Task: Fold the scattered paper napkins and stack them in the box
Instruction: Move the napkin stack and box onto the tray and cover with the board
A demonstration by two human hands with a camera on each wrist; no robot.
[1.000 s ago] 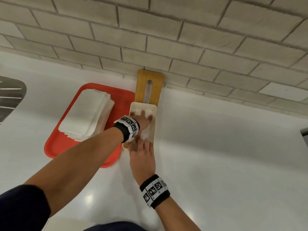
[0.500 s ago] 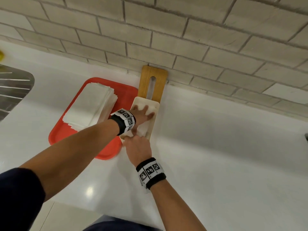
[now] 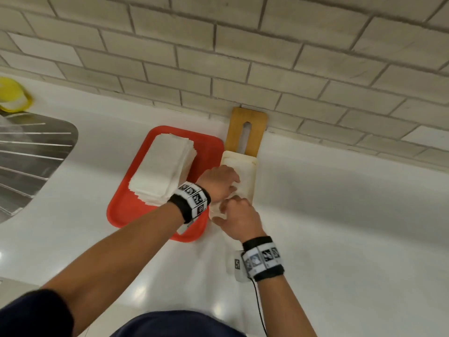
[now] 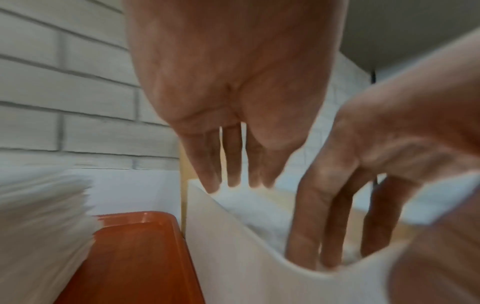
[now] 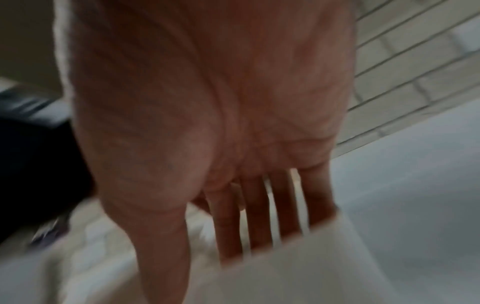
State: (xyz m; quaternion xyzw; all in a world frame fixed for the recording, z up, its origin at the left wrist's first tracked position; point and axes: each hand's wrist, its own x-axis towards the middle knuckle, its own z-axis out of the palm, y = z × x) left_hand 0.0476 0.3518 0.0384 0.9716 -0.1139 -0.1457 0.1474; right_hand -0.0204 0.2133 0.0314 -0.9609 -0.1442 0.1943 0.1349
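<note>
A white napkin box [image 3: 253, 170] stands on the counter in front of a wooden board [image 3: 247, 125] that leans on the wall. My left hand [image 3: 229, 184] is over the box, its straight fingers [image 4: 231, 162] pointing down onto the folded napkins [image 4: 262, 211] inside. My right hand [image 3: 233, 212] is at the box's near end. Its fingers [image 4: 335, 216] reach down inside the box wall [image 4: 233, 263] onto the napkins, with the thumb outside. The right wrist view shows the same straight fingers [image 5: 259, 218] behind the wall [image 5: 298, 271]. Neither hand grips anything.
A red tray [image 3: 121, 215] left of the box holds a tall stack of unfolded white napkins [image 3: 162, 169]. A steel sink drainer [image 3: 29, 161] and a yellow object [image 3: 12, 96] are at the far left. White counter stretches to the right.
My left hand lay flat across the box's top; it has drawn back toward the near end with its fingers dipping in. The right hand has moved up to the box's near end.
</note>
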